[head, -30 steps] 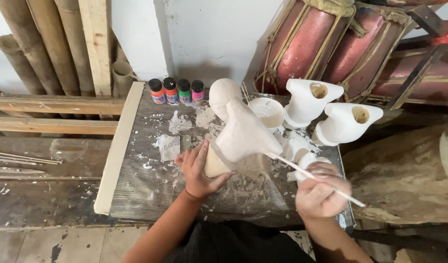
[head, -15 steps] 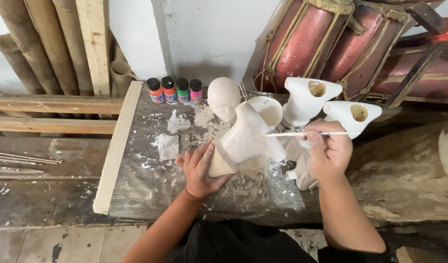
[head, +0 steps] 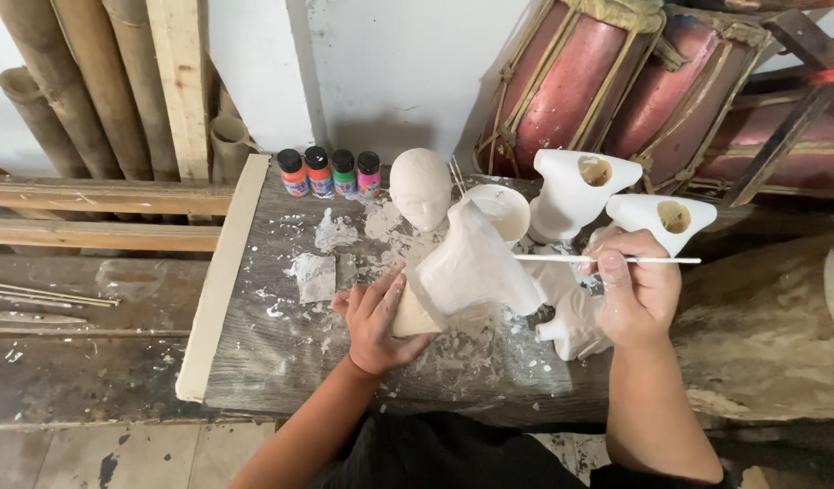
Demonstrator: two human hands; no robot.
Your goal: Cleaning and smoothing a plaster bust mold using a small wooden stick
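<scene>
Nearest the camera, both bare forearms are stretched forward over the bench [head: 281, 362], a weathered grey wooden surface spattered with dried white flecks. At centre, the left hand [head: 376, 317] is wrapped around the tan, cone-like base of a white plaster figure [head: 471, 267], fingers curled and closed on it, with the piece tilted so that its broad, matte, faceted body rises to the right. Just beside it, the right hand [head: 639, 290] is held fist-like, thumb and fingers pinched shut on a thin white brush [head: 607, 260], which is laid nearly level with its tip touching the figure's side. Under that hand a further pale cast is partly hidden. Slightly farther, a small white bowl [head: 503, 208] is set just behind the held figure, and a smooth, unpainted plaster head [head: 421, 188] is stood upright to its left. Two hollow white casts [head: 580, 186] with round openings are placed to the right. Along the bench's back edge, four small paint bottles [head: 331, 174] with black caps are lined up, coloured orange, red, green and pink. Beyond, rope-laced red drums [head: 634, 81] and bamboo poles [head: 63, 81] are leaned against a white wall.
</scene>
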